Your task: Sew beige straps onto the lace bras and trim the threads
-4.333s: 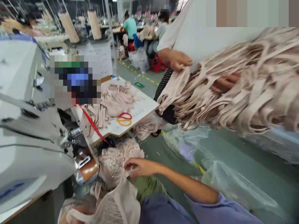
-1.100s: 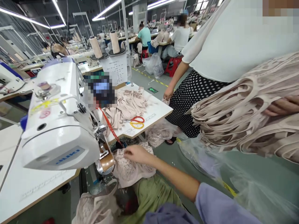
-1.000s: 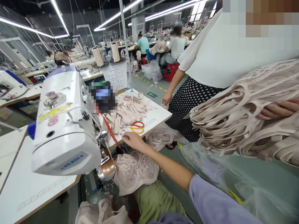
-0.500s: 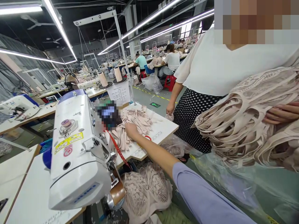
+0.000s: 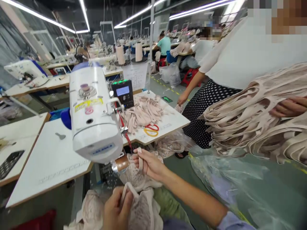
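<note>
**Both grips closed on beige lace work below the machine head**

Right hand (image 5: pixel 150 163): the grip is pinched together on one narrow beige strap (image 5: pixel 140 157), thumb on one side and fingers on the other. The strap stands upright through the pinch, just beside the brown lower end of the sewing machine (image 5: pixel 93 111). The forearm enters from 4 o'clock, bare up to a blue sleeve.

Left hand (image 5: pixel 117 211): the grip is clamped, fingers curled over the top edge of the lace garment (image 5: pixel 141 212). It sits at 6 o'clock in the frame, back of the hand toward the camera. The garment lies below the counter (image 5: pixel 172 119) edge and reaches up to the right hand.

Counts:
- One strap in the pinch.
- One machine in front.
- Two thread cones (image 5: pixel 120 54) at 12 o'clock behind the machine.
- One heap of straps (image 5: pixel 144 111) on the counter, at 12 o'clock from the right hand.
- Scissors (image 5: pixel 150 129) with red and yellow loops beside the heap. Cannot tell whether this is one pair or two.

At 3 o'clock a co-worker stands with one hand (image 5: pixel 287 107) pressed into a large bundle (image 5: pixel 249 121) of beige pieces.
</note>
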`<act>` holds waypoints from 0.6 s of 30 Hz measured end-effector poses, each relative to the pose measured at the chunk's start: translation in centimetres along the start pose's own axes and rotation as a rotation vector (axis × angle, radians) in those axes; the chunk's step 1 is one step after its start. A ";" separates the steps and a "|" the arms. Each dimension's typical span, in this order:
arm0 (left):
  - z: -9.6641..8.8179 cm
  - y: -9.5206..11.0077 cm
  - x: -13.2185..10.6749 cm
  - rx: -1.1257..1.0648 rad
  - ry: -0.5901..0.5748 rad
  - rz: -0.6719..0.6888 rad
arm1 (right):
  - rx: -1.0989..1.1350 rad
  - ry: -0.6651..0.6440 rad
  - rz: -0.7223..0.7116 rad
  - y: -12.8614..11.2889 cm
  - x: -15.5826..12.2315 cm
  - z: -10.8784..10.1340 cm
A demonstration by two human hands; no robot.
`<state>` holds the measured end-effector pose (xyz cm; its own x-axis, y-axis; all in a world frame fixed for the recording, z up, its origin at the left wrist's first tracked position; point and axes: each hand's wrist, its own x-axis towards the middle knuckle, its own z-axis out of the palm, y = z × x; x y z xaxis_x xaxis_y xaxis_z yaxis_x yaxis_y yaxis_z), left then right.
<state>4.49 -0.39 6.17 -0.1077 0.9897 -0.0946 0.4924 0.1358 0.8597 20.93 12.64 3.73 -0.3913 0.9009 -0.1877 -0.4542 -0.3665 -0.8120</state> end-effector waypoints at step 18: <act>1.6 -0.9 0.3 -0.090 -0.330 -0.113 | 0.305 0.021 0.250 3.5 -5.4 0.0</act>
<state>5.44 -0.16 4.59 0.1343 0.9321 -0.3363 0.4141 0.2555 0.8736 21.47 6.46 1.95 -0.5049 0.7786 -0.3727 -0.5653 -0.6245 -0.5388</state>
